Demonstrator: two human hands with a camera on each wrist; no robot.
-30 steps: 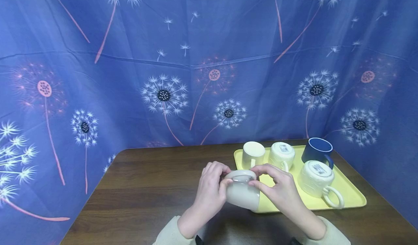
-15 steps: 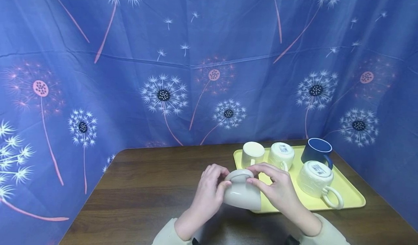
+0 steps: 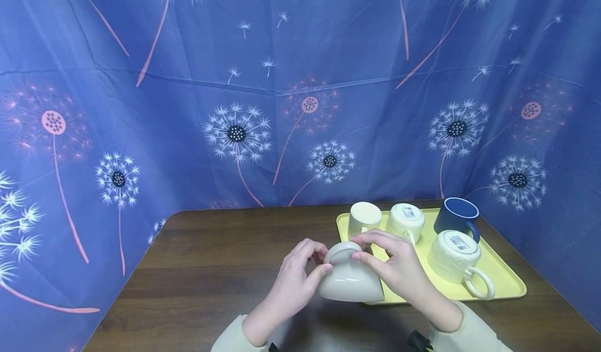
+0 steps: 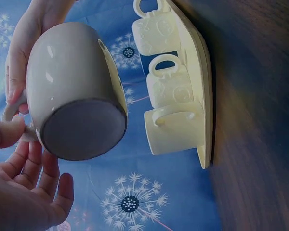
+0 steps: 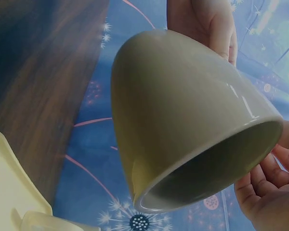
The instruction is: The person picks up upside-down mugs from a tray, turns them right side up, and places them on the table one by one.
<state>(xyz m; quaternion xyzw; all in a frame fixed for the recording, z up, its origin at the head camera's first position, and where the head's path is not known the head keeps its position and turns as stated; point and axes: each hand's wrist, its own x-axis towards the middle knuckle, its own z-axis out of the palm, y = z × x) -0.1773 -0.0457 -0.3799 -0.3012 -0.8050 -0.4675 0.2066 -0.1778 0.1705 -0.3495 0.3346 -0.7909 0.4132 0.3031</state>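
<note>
A glossy off-white mug (image 3: 349, 283) is held in the air above the table, lying on its side with its handle (image 3: 341, 249) uppermost. My left hand (image 3: 295, 278) pinches the handle's left end between thumb and fingers. At the other end, my right hand (image 3: 400, 263) grips it with thumb and fingertips. The left wrist view shows the flat base of the mug (image 4: 84, 130) and my left hand's (image 4: 29, 192) other fingers spread below it. The mug's (image 5: 183, 110) open mouth faces the right wrist camera, with my right hand (image 5: 269, 187) beyond the rim.
On the right, a yellow tray (image 3: 504, 284) bears a plain white mug (image 3: 363, 219), two embossed cream mugs (image 3: 406, 220) with labelled bases up, and a navy mug (image 3: 448, 220). The brown wooden table (image 3: 211, 268) extends left. A blue dandelion-print cloth (image 3: 281, 44) hangs behind.
The held mug has turned a little, its lower right edge swinging outward and its handle shifting slightly left. My left hand's fingers have loosened slightly. The tray mugs have stayed put.
</note>
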